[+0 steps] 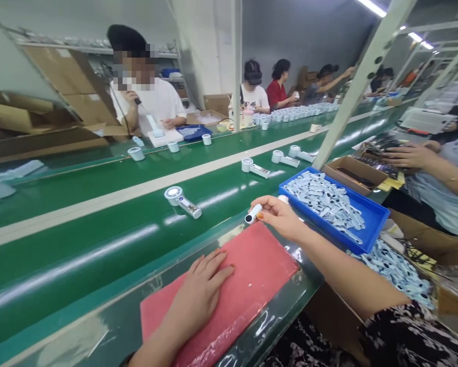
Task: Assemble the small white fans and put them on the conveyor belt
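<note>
Low in the frame the left hand (200, 290) lies flat and open on the pink mat (251, 275) at the bench edge; right of it, at centre, the right hand (280, 216) has its grip pinched on a small white handle piece (253, 213), just left of the blue tray (370, 216)

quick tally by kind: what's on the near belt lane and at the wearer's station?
White handheld units lying on the near lane: 4 (nearest)
Blue trays of small white parts: 1
Red mats: 1, left hand flat on it
Small white parts pinched in right hand: 1
Total: 7
</note>
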Demonstrator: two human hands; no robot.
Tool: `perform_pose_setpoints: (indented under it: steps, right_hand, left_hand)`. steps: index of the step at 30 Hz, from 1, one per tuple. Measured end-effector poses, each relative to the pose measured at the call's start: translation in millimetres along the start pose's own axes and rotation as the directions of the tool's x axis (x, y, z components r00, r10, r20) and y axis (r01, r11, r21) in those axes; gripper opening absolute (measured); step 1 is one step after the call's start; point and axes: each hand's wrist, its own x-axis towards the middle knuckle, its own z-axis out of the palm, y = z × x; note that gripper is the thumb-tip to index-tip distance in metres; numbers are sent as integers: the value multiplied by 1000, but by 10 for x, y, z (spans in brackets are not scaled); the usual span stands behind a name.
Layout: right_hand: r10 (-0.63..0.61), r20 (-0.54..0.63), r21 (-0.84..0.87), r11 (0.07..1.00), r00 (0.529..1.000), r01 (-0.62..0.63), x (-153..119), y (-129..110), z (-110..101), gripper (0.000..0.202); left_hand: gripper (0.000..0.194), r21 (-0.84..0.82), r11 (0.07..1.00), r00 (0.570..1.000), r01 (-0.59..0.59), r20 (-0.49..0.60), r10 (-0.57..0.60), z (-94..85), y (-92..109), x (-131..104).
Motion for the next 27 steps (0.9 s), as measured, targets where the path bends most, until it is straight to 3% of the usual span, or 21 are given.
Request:
perform_pose_setpoints:
  steps: [3, 10, 14, 17, 21, 24, 27]
  right_hand:
    - [40, 46, 108, 993, 998, -45, -67, -36, 172, 30]
    - [63, 88, 109, 991, 994, -73, -160, 17, 365, 21]
    - [57, 104, -191, 981, 993, -37, -255, 200, 475, 17]
    - [43, 143, -465, 885, 989, 29, -401, 356, 541, 21]
    - [-33, 127, -650, 752, 991, 109, -496, 694, 434, 24]
    - [-60, 179, -669, 724, 982, 166, -483, 974, 303, 27]
    - [-71, 168, -684, 710, 983, 168, -469, 1124, 230, 27]
  left_hand:
    - [55, -50, 998, 998, 48, 45, -45, -10, 29, -2]
    - [55, -123, 990, 995, 63, 80, -54, -23, 33, 11]
    - [52, -140, 986, 995, 88, 64, -80, -40, 47, 14]
    - [42, -163, 983, 996, 88, 44, -81, -48, 158, -4]
    - [29, -120, 990, 998, 69, 21, -67, -41, 150, 27]
    - [29, -5, 989, 989, 147, 29, -147, -254, -141, -133]
    - [36, 210, 907, 922, 366, 54, -384, -814, -530, -656]
